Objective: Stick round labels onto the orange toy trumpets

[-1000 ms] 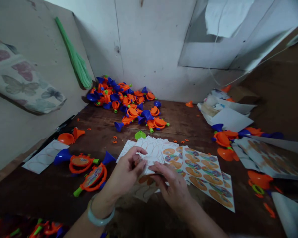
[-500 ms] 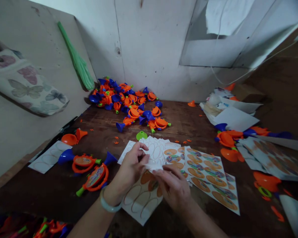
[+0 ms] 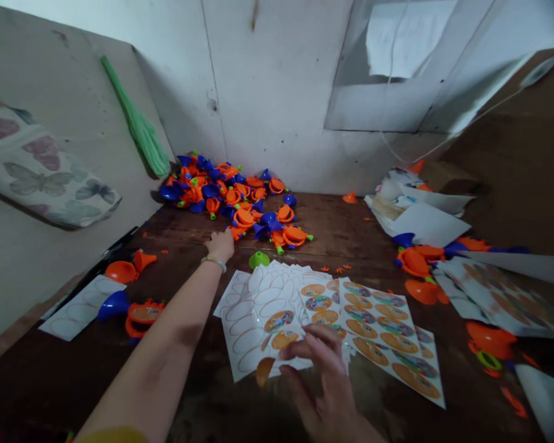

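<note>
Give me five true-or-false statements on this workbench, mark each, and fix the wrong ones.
1. The left hand is at the near edge of the toy pile. True.
2. A bracelet circles the right wrist. False: the bracelet is on the left wrist.
3. The right hand is nearer the sheets than the toy pile. True.
4. The green bundle lies on the table. False: the green bundle hangs against the left-hand panel.
5. A green funnel sits just past the sheets' far edge. True.
</note>
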`<state>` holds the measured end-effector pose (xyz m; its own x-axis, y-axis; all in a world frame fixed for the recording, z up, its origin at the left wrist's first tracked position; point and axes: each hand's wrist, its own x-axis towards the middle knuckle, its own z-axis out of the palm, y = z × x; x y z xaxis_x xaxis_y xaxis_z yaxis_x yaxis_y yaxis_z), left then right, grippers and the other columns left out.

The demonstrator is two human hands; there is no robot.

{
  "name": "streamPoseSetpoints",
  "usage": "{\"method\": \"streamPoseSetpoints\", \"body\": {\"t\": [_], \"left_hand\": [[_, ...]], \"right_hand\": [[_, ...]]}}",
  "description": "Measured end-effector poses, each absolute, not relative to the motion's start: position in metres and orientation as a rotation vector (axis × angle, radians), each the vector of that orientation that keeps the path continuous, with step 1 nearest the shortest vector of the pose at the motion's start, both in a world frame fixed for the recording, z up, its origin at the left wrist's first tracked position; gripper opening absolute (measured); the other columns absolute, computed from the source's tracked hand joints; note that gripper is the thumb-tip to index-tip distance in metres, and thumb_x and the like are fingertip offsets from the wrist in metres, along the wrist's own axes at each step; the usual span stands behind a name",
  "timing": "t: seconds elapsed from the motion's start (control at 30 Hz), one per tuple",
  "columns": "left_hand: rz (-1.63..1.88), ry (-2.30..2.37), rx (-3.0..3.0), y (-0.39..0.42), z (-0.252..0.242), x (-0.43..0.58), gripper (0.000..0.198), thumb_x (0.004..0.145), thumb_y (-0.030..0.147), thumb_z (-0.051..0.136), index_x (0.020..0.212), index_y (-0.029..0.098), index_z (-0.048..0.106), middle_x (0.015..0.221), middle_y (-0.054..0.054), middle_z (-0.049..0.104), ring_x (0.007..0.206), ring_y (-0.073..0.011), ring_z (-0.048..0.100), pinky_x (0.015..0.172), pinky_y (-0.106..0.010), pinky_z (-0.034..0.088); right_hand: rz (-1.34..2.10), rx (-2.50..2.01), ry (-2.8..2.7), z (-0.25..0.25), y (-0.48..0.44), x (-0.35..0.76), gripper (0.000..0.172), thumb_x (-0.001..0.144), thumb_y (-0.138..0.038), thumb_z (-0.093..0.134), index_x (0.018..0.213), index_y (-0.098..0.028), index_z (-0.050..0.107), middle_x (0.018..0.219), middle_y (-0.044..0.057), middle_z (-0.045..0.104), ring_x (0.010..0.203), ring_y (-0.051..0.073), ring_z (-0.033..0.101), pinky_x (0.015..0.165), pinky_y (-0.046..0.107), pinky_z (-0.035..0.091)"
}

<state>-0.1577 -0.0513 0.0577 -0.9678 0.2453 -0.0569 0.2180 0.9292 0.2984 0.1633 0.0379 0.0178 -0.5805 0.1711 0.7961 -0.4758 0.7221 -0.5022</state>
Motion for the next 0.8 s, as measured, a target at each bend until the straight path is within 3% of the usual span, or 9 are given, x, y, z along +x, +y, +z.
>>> {"method": "streamPoseSetpoints", "body": {"t": [0.13,0.23,0.33,0.37,0.47,0.57,0.63,0.73,0.8], "left_hand": [[0.262,2.917,0.482,-0.071,0.085,-0.148,0.041,0.104,0.04,0.076,0.138,0.018,0.07,0.139,-0.014,0.073,0.122,-0.0311,0.073,0.104,-0.054,0.062],[0.299,2.881,0.655,-0.101,0.108,-0.101,0.042,0.095,0.028,0.078,0.136,0.021,0.072,0.121,-0.015,0.08,0.121,-0.0385,0.076,0.105,-0.051,0.058],[0.511,2.708,0.91,-0.134,0.114,-0.036,0.048,0.09,0.024,0.072,0.138,0.032,0.073,0.114,-0.004,0.084,0.107,-0.0288,0.08,0.096,-0.037,0.059],[0.821,2.516,1.063,-0.142,0.111,-0.015,0.046,0.088,0.024,0.073,0.133,0.029,0.077,0.116,-0.006,0.084,0.107,-0.0284,0.079,0.096,-0.037,0.059],[1.526,1.881,0.98,-0.152,0.085,0.034,0.035,0.088,0.035,0.08,0.122,0.025,0.083,0.108,-0.008,0.081,0.093,-0.0248,0.076,0.082,-0.033,0.059],[1.979,1.295,0.593,-0.145,0.051,0.062,0.039,0.102,0.055,0.071,0.114,0.022,0.087,0.097,-0.01,0.08,0.082,-0.0222,0.076,0.069,-0.029,0.059],[2.193,1.227,0.608,-0.136,0.033,0.075,0.037,0.096,0.048,0.083,0.128,0.03,0.085,0.126,-0.012,0.083,0.109,-0.029,0.081,0.084,-0.035,0.066],[2.294,1.503,0.96,-0.125,0.018,0.093,0.084,0.077,0.03,0.103,0.153,0.042,0.07,0.167,-0.01,0.063,0.151,-0.0392,0.063,0.119,-0.051,0.058],[2.323,1.736,0.969,-0.119,0.015,0.1,0.063,0.087,0.032,0.096,0.146,0.036,0.076,0.161,-0.012,0.068,0.15,-0.0398,0.064,0.125,-0.055,0.054]], "right_hand": [[0.973,0.065,-1.966,0.017,0.052,0.155,0.066,0.097,-0.009,0.07,0.156,-0.031,0.052,0.119,0.005,0.078,0.128,0.029,0.069,0.111,0.051,0.054],[1.108,-0.068,-1.854,0.02,0.069,0.139,0.076,0.101,-0.019,0.071,0.168,-0.037,0.039,0.144,0.011,0.066,0.142,0.031,0.064,0.119,0.059,0.053],[1.252,-0.083,-1.746,0.026,0.078,0.118,0.091,0.102,-0.029,0.074,0.174,-0.045,0.021,0.164,0.012,0.05,0.157,0.034,0.052,0.12,0.066,0.052],[1.309,-0.065,-1.73,0.029,0.078,0.112,0.094,0.101,-0.032,0.076,0.174,-0.047,0.02,0.168,0.012,0.047,0.157,0.034,0.052,0.117,0.065,0.056],[1.578,-0.049,-1.642,0.04,0.071,0.103,0.095,0.1,-0.034,0.079,0.171,-0.054,0.018,0.169,0.012,0.044,0.126,0.027,0.074,0.089,0.046,0.072],[1.78,-0.223,-1.45,0.05,0.059,0.101,0.095,0.097,-0.034,0.081,0.169,-0.052,0.022,0.164,0.012,0.047,0.091,0.016,0.076,0.062,0.03,0.068],[1.834,-0.335,-1.383,0.054,0.052,0.1,0.097,0.094,-0.036,0.085,0.168,-0.048,0.024,0.164,0.013,0.047,0.09,0.016,0.075,0.061,0.029,0.067],[1.837,-0.349,-1.452,0.052,0.046,0.098,0.094,0.096,-0.04,0.083,0.168,-0.045,0.024,0.165,0.013,0.048,0.101,0.02,0.076,0.074,0.036,0.071],[1.73,-0.296,-1.551,0.052,0.046,0.1,0.089,0.098,-0.039,0.08,0.168,-0.042,0.025,0.155,0.012,0.058,0.116,0.024,0.074,0.094,0.046,0.07]]}}
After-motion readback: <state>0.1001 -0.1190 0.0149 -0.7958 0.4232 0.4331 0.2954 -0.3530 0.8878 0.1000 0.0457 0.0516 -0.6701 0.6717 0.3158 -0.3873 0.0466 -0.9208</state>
